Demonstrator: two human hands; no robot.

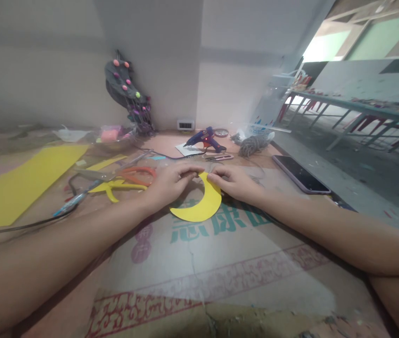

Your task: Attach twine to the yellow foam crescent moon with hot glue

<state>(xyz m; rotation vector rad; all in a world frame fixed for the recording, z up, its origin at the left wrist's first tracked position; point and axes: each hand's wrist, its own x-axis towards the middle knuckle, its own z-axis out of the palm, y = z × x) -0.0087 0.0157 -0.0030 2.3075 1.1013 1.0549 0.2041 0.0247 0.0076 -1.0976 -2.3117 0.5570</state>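
Observation:
A yellow crescent moon cutout (210, 203) is held over the printed cardboard (171, 277). My left hand (175, 182) has its thumb and fingers closed by the upper tip of the crescent. From the other side, my right hand (233, 182) pinches the crescent's upper outer edge. The lower tip points left and is free of both hands. Left of my left hand lie orange-handled scissors (139, 176) and yellow-handled pliers (109, 188). Beyond the hands, a blue glue gun (204, 137) rests near a white pad (187, 150).
Yellow sheet (26, 183) lies at the left. Small snips (220, 157), a grey yarn bundle (253, 145) and a phone (301, 173) are at the back and right. A grey crescent with coloured pompoms (122, 82) is against the wall. A black cord (26, 226) runs along the left.

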